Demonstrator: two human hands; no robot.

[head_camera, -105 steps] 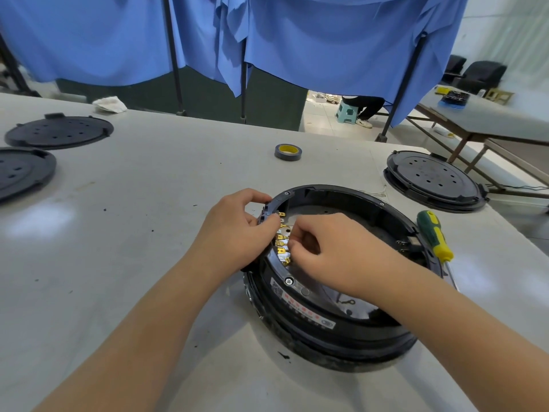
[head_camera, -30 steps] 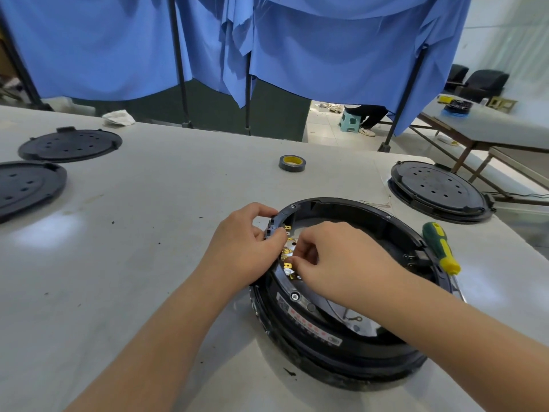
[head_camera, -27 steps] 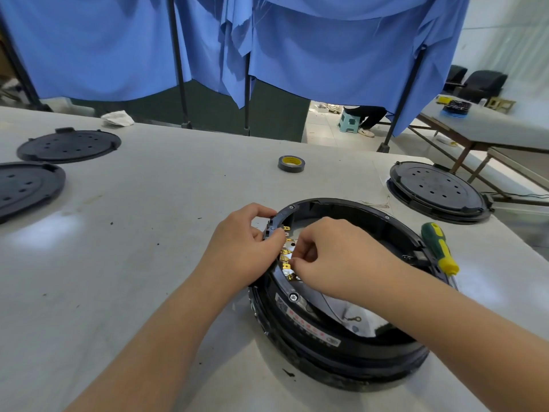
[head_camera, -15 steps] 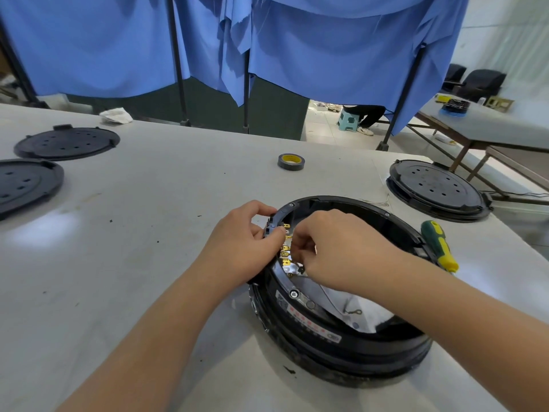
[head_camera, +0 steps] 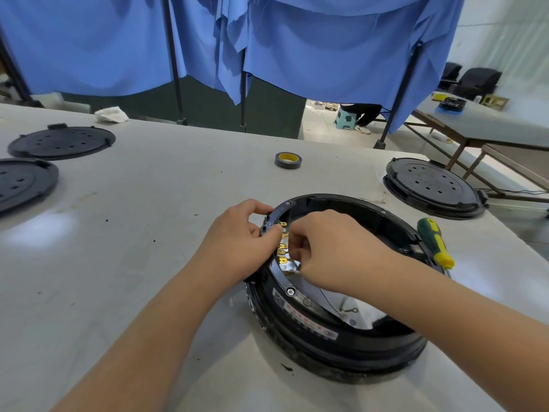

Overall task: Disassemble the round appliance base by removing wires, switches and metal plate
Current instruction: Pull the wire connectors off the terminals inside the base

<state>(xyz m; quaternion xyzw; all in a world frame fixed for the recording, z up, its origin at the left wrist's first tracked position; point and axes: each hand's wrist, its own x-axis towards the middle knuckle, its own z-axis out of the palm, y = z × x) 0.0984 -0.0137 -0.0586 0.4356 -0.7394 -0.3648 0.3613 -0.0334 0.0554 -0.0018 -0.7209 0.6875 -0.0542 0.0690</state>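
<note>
**Working the terminal row at the rim of the base**

Head view: the round appliance base (head_camera: 335, 298) is sitting on the grey table (head_camera: 133, 233), just in front of the person and a little to the right. The left hand (head_camera: 237, 245) is gripping the base's left rim, fingers curled over the top edge and thumb lying against the inside by the brass terminals (head_camera: 282, 251). The right hand (head_camera: 329, 251) is reaching in from the right with fingers curled tight at that same row; what exactly it is pinching is hidden behind the knuckles, likely a connector or thin wire. A loose wire with a ring lug (head_camera: 349, 309) is lying over the bright metal plate (head_camera: 335, 298) inside the base.

Judgement on doing this step well: the left hand is doing the right job as a brace, so the base is not sliding while the right is pulling. Pulling each connector straight off its tab, gripping the connector and not the wire, is looking like the safest way; rocking sideways is risking a bent tab. The screw (head_camera: 290, 291) on the near rim is probably waiting for the green-and-yellow screwdriver (head_camera: 435, 240) resting against the right rim

Also on the table: three black round covers (head_camera: 61, 142) (head_camera: 20, 182) (head_camera: 433, 187) and a roll of tape (head_camera: 287, 160), well apart from the work
</note>
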